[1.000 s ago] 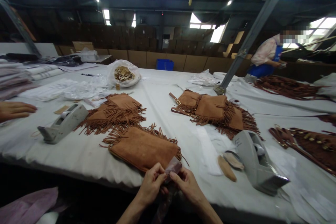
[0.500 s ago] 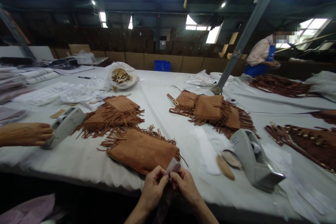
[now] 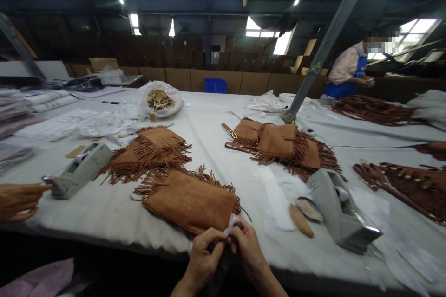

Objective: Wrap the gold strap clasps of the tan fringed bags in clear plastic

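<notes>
Both my hands are at the table's front edge, pinching a thin whitish wrapping sheet (image 3: 234,221) between thumbs and fingers. My left hand (image 3: 205,256) is closed on its lower left side; my right hand (image 3: 248,246) is closed on the right. What the sheet may cover is hidden by my fingers. Just beyond them a brown suede bag (image 3: 191,200) lies flat, its fringe spread along the far and side edges. Behind it on the left are more fringed bags (image 3: 153,151), overlapping. Another group of fringed bags (image 3: 278,141) with straps and metal clasps lies at the right.
Grey tape dispensers stand left (image 3: 81,169) and right (image 3: 339,211). Another person's hand (image 3: 19,202) is beside the left one. Brown oval pieces (image 3: 301,220), dark straps (image 3: 411,185), a stuffed plastic bag (image 3: 160,100) and a slanted post (image 3: 324,46) are around. A co-worker (image 3: 348,69) stands far right.
My hands have drawn closer together around the sheet, and less of it sticks up. The other person's hand at the left has pulled back from the dispenser toward the frame edge.
</notes>
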The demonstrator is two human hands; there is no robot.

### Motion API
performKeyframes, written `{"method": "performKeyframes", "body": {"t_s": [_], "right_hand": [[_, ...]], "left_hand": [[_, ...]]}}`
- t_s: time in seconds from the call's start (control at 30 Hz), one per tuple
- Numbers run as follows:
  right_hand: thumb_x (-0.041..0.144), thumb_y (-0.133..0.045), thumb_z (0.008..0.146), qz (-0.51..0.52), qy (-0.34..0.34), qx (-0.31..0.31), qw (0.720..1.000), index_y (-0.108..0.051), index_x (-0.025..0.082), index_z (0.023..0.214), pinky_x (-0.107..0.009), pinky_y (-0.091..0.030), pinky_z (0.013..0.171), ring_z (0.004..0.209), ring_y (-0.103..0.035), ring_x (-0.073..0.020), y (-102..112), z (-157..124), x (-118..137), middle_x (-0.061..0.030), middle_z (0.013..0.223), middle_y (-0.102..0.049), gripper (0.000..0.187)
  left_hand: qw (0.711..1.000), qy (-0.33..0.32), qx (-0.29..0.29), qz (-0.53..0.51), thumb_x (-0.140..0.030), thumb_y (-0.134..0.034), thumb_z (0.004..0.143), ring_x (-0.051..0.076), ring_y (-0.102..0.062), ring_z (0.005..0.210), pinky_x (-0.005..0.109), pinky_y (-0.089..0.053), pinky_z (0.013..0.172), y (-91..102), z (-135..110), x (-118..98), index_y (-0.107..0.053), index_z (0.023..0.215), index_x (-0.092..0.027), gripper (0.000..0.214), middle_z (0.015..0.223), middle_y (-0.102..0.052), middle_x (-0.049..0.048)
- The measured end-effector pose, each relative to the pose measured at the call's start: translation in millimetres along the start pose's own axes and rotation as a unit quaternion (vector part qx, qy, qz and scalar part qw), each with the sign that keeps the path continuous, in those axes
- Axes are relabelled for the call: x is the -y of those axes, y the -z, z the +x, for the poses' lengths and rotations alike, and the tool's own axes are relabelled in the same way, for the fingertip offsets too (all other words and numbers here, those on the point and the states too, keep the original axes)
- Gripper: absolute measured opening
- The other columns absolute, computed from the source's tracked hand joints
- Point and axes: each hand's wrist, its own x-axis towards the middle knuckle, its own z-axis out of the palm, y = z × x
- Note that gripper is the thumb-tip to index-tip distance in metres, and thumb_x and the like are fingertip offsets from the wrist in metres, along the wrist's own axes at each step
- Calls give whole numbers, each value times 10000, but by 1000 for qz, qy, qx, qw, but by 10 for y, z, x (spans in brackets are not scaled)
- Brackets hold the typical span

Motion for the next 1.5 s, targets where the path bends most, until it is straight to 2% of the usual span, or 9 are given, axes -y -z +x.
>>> {"method": "performKeyframes", "body": {"t_s": [0.2, 0.4, 0.5, 0.6, 0.67, 0.93, 1.3, 1.4, 1.5], "right_hand": [[291, -584, 677, 100, -36, 15, 994, -473, 202, 757, -145, -209, 342, 332, -365, -56, 9, -9, 17, 59, 457, -549, 163], [261, -673, 655, 166, -89, 89, 978, -390, 211, 675, -130, -282, 394, 406, -448, -58, 138, -49, 116, 29, 536, -609, 288], [383, -658, 715, 172, -104, 72, 977, -498, 220, 885, -150, -331, 421, 426, -490, -77, 164, -62, 159, 21, 575, -625, 285], [505, -692, 693, 131, -85, 25, 987, -452, 242, 1168, -174, -364, 436, 498, -551, -103, 128, -71, 153, 18, 689, -642, 593], [435, -794, 599, 78, -49, 12, 996, -460, 222, 1179, -180, -366, 437, 516, -556, -105, 88, -73, 129, 28, 698, -633, 702], [294, -820, 558, 2, 23, 3, 1000, -565, 177, 1040, -216, -433, 499, 473, -532, -89, 50, -43, 190, 73, 583, -582, 558], [452, -788, 592, -14, 16, -5, 1000, -580, 156, 1017, -216, -401, 453, 439, -549, -113, 130, -60, 14, 43, 537, -609, 559], [549, -689, 678, -85, 76, -95, 989, -621, 134, 1023, -244, -429, 475, 468, -580, -141, 446, -99, 216, 6, 546, -630, 543], [558, -647, 703, -156, 193, -296, 922, -659, 149, 987, -296, -491, 599, 593, -621, -174, 1153, -233, 649, -38, 670, -679, 498]], "left_hand": [[1000, -2, 7, -17, -307, -531, 871, 182, -644, 676, 260, -479, 654, 2, 36, -28, -703, 763, -199, 231, 737, -714, 46], [1000, -10, 3, 3, -274, -525, 869, 170, -634, 673, 244, -459, 639, 28, 45, -13, -712, 771, -199, 224, 742, -705, 40], [1000, -10, -2, 23, -269, -533, 857, 166, -616, 652, 242, -444, 618, 31, 38, 14, -710, 764, -190, 215, 715, -688, 40], [1000, -9, -1, 28, -265, -525, 856, 170, -616, 655, 247, -444, 621, 30, 35, 13, -706, 763, -186, 219, 714, -687, 43], [1000, -12, 8, 23, -271, -514, 864, 174, -625, 676, 254, -453, 644, 32, 32, -10, -702, 756, -186, 233, 734, -696, 49], [990, 95, 13, -101, -430, -532, 854, 151, -620, 682, 217, -455, 604, 57, 24, -87, -577, 937, -180, 268, 775, -688, 29], [995, 95, -10, -1, -520, -595, 769, 129, -546, 563, 196, -409, 526, -32, 17, 29, -610, 703, -164, 362, 612, -632, -1], [992, 123, 7, -5, -577, -606, 736, 133, -566, 550, 197, -447, 533, -42, -56, 147, -633, 730, -172, 406, 614, -644, -11], [990, 143, -15, -16, -662, -606, 676, 139, -579, 512, 191, -457, 489, -51, -79, 229, -633, 713, -192, 472, 577, -649, -24]]}}
